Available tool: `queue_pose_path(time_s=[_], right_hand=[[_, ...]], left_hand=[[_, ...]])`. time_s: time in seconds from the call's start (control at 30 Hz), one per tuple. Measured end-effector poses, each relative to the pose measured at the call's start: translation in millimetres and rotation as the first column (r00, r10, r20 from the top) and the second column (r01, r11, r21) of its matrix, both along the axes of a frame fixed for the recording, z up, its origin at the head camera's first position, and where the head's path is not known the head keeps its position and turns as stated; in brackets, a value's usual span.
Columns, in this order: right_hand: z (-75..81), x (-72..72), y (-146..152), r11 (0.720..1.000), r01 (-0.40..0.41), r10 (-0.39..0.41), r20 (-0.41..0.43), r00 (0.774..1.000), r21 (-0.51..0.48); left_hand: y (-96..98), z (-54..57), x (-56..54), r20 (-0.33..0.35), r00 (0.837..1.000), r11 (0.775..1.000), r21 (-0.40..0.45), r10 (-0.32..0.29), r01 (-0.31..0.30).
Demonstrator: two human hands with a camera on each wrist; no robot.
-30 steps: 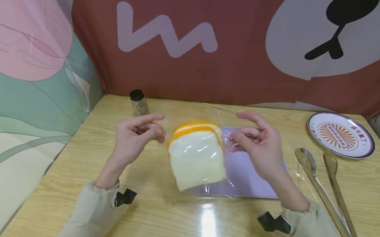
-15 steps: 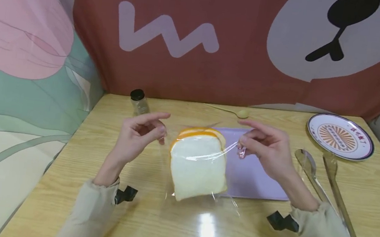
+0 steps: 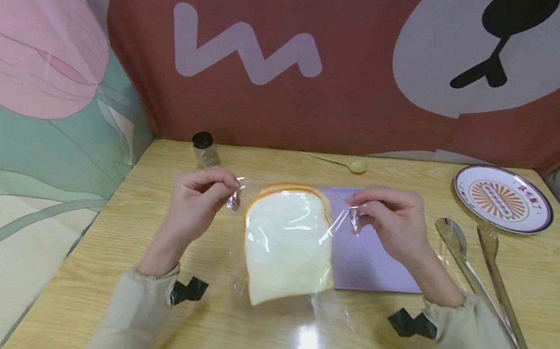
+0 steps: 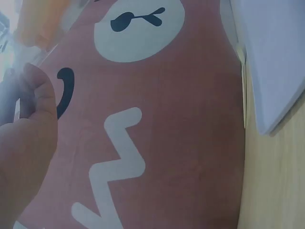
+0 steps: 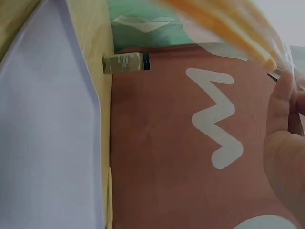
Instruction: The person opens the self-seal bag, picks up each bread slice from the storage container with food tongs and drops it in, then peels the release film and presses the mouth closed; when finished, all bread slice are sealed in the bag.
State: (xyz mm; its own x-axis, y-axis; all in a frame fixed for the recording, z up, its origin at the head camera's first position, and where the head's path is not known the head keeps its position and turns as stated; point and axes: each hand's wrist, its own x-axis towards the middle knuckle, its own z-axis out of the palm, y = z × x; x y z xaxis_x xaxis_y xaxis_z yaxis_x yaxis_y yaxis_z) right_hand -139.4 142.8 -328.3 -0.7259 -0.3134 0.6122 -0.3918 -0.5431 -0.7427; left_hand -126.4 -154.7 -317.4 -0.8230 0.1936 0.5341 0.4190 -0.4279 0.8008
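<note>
Two slices of bread (image 3: pixel 287 244) with orange-brown crusts, one behind the other, are inside a clear plastic bag (image 3: pixel 338 233) held up above the table. My left hand (image 3: pixel 196 205) pinches the bag's upper left corner between thumb and index finger. At the opposite top corner, my right hand (image 3: pixel 393 225) pinches the crumpled film the same way. In the left wrist view, a blurred orange part of the bread (image 4: pixel 40 21) shows beyond the left hand (image 4: pixel 28 129). The right wrist view shows the bread's crust edge (image 5: pixel 228 24) above the right hand (image 5: pixel 286 143).
Behind the bag lies a purple board (image 3: pixel 379 260). A small black-lidded jar (image 3: pixel 207 152) stands at the back left, a pale spoon (image 3: pixel 356 166) at the back. On the right are a patterned plate (image 3: pixel 502 200), metal tongs (image 3: pixel 475 283) and another long metal utensil (image 3: pixel 504 303).
The index fingers of both hands, stretched out before, have bent down onto the film. The bread in its bag has sunk lower and turned flatter toward the head camera.
</note>
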Motion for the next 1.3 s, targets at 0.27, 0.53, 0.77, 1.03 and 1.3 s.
queue_pose_path(time_s=[0.27,0.53,0.77,1.03,1.3], right_hand=[[-1.2,2.9,7,0.992,-0.103,0.116,0.195,0.974,-0.079],[1.0,5.3,9,0.976,-0.184,0.205,0.205,0.957,-0.117],[6.2,12.3,2,0.997,0.041,-0.049,0.118,0.992,0.068],[16.2,24.7,-9,0.722,0.470,-0.501,-0.085,0.861,0.508],[26.4,34.9,-26,0.536,0.674,-0.496,-0.456,0.739,0.508]], left_hand=[[4.1,-7.9,-3.5,-0.072,0.997,1.000,0.013,-0.025,0.026],[3.5,-1.1,1.9,-0.226,0.970,0.962,-0.229,0.092,-0.145],[1.6,-2.1,10.8,-0.219,0.959,0.931,-0.275,0.182,-0.239],[-0.2,7.7,23.8,-0.073,0.920,0.752,-0.553,0.386,-0.360],[-13.6,34.7,41.0,-0.186,0.919,0.567,-0.739,0.348,-0.364]])
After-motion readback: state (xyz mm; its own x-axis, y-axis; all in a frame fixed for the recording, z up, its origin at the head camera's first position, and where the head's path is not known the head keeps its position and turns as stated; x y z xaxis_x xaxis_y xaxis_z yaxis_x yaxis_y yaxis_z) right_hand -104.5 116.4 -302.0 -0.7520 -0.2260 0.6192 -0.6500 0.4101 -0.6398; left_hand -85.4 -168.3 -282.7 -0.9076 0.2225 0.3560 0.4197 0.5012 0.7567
